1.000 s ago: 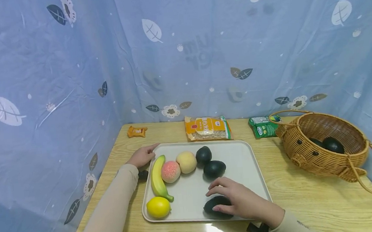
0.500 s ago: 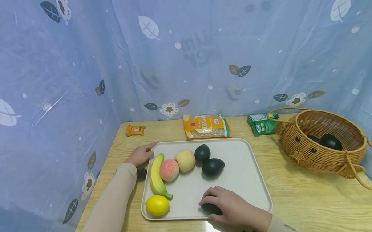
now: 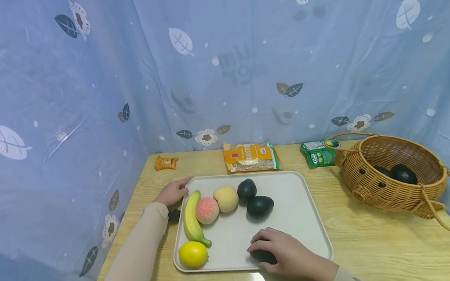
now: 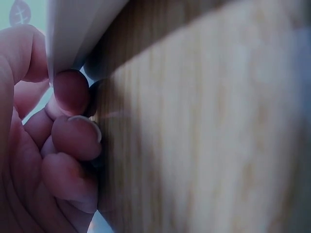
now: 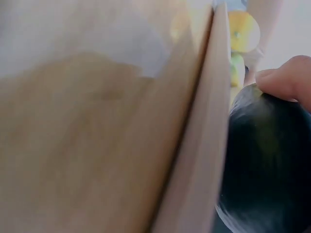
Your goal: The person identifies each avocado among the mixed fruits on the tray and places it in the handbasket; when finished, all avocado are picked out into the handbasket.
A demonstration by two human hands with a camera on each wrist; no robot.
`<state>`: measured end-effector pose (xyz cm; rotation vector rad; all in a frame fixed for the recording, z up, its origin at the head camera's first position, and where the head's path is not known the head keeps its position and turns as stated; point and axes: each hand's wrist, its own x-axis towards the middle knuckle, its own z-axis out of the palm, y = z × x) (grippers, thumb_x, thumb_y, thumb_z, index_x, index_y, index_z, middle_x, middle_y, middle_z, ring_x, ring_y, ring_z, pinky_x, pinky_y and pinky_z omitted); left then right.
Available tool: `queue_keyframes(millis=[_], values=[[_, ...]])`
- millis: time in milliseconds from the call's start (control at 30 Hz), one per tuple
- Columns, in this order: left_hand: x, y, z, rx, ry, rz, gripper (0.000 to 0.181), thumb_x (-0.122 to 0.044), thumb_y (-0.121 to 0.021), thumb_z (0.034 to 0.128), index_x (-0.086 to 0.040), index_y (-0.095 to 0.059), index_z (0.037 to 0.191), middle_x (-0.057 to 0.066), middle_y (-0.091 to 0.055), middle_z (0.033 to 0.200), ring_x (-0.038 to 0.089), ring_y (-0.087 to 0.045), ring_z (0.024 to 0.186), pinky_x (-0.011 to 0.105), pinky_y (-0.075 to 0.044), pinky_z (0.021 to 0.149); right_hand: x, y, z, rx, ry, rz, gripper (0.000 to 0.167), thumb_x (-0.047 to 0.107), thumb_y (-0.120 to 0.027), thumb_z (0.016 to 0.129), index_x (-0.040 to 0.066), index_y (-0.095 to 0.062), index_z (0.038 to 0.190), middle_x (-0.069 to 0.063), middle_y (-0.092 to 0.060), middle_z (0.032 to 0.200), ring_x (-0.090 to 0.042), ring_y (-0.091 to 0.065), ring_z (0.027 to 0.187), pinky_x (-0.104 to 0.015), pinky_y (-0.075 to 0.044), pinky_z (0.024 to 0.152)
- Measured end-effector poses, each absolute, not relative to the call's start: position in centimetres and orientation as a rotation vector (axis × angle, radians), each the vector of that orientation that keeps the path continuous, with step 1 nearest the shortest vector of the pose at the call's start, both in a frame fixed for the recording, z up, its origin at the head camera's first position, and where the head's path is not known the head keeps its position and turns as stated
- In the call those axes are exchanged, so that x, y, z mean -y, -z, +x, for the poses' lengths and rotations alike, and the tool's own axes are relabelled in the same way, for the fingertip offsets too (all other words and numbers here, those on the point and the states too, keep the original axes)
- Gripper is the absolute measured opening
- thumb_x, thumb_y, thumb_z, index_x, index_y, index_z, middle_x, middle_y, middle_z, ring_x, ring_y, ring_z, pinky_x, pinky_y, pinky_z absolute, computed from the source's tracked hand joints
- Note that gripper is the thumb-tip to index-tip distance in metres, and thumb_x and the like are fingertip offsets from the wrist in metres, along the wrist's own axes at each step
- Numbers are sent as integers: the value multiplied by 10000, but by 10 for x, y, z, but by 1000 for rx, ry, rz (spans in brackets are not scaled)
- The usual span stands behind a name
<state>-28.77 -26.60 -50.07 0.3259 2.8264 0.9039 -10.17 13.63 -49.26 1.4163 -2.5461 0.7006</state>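
On the cream tray [image 3: 232, 228], my right hand [image 3: 283, 253] is curled over a dark avocado [image 3: 263, 256] near the front rim. The right wrist view shows the thumb on top of that avocado [image 5: 267, 160]. At the tray's back left corner, my left hand [image 3: 170, 193] holds the rim; fingers [image 4: 75, 138] curl by its edge in the left wrist view. Two more dark avocados, one behind [image 3: 246, 190] and one in front [image 3: 260, 207], lie beside a yellow peach [image 3: 226, 198], a pink peach [image 3: 207, 210], a banana [image 3: 192, 218] and a lemon [image 3: 193, 254].
A wicker basket [image 3: 388, 194] with dark avocados [image 3: 403, 174] inside stands on the right. Along the back of the wooden table [image 3: 360, 240] lie an orange packet [image 3: 252, 157], a green packet [image 3: 317, 154] and a small orange wrapper [image 3: 166, 162]. Blue curtains hang behind.
My right hand has come down from hovering with spread fingers and now curls round the front avocado. The left hand stays at the tray's corner.
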Motion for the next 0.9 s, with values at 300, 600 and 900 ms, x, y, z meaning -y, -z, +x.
queue_keyframes(millis=[300,600,900], values=[[266,504,-289,-2825,-906,326,594,-199,-531,1002,-217,-487,1594,130,-718,1124,251,-574,901,437,-450,858,-169,464,-121,2454,-650,1219,470,115,-933,732,196,-763,1163,20,-660,1196,-170,-636,1067,-400,-569,860],[264,502,-288,-2830,-902,323,588,-194,-531,1005,-209,-491,1591,156,-694,1291,280,-603,1031,512,-472,988,-215,419,-149,2380,-605,990,511,46,-906,739,135,-749,1216,-116,-645,1244,-326,-658,1076,-507,-586,790],[265,504,-287,-2840,-890,312,586,-205,-532,1008,-212,-489,1592,152,-710,1249,279,-602,1024,508,-474,980,-262,394,-170,2411,-594,687,477,-8,-873,786,84,-739,1235,-157,-630,1251,-418,-619,1094,-605,-557,758]])
